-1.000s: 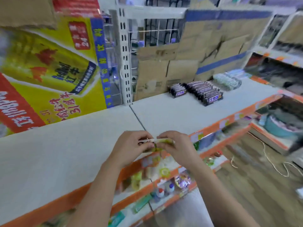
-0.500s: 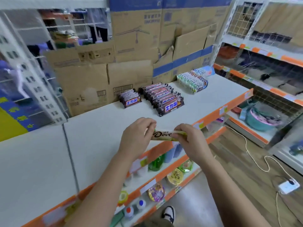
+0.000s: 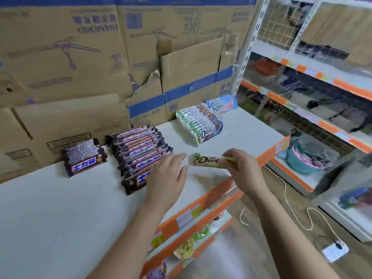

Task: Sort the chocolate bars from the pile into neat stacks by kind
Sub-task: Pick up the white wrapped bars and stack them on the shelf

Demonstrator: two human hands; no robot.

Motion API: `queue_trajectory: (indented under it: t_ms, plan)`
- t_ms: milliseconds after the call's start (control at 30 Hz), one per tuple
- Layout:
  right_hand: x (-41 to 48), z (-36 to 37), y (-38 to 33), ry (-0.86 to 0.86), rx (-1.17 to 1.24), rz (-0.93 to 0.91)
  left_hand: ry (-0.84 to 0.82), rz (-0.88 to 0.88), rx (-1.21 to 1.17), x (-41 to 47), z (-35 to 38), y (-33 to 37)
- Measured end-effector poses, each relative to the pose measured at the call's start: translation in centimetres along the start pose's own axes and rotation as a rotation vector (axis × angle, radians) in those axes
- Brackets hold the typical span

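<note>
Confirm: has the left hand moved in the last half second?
Yes. The left hand moved further in over the shelf, from near its orange edge to overlapping the front of the long dark-bar row, beside the Dove bar.

Glossy foil-like wrapper on the Dove bar (image 3: pixel 209 160), matt white shelf (image 3: pixel 60 208), rough cardboard boxes (image 3: pixel 66 63).

Cream-and-green Dove bar (image 3: pixel 209 160); dark brown Snickers bars (image 3: pixel 141 154) with blue lettering; white shelf (image 3: pixel 60 208), orange edge.
</note>
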State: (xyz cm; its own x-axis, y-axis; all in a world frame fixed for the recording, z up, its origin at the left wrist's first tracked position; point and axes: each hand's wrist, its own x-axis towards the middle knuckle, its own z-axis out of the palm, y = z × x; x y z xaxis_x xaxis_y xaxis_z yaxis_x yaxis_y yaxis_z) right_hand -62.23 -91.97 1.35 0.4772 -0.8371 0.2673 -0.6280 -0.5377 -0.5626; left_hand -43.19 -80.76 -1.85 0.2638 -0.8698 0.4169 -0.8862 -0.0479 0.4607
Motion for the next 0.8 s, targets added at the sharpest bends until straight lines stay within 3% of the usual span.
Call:
queue_trajectory:
  t_ms: [267,567,800]
  plan:
    - [9.1,-0.2,7.4,-0.089,0.059,-0.156,-0.004,-0.146,0.193,5.0,4.3,2.2]
    - [16.3,0.2,11.4,-0.343,0.145,-0.459,0.0,-0.488,0.399,6.8,7.9,5.6]
    - [17.9,1.7,11.7,-0.356,0.183,-0.565,0.052,-0.538,0.434,6.1,8.2,5.6]
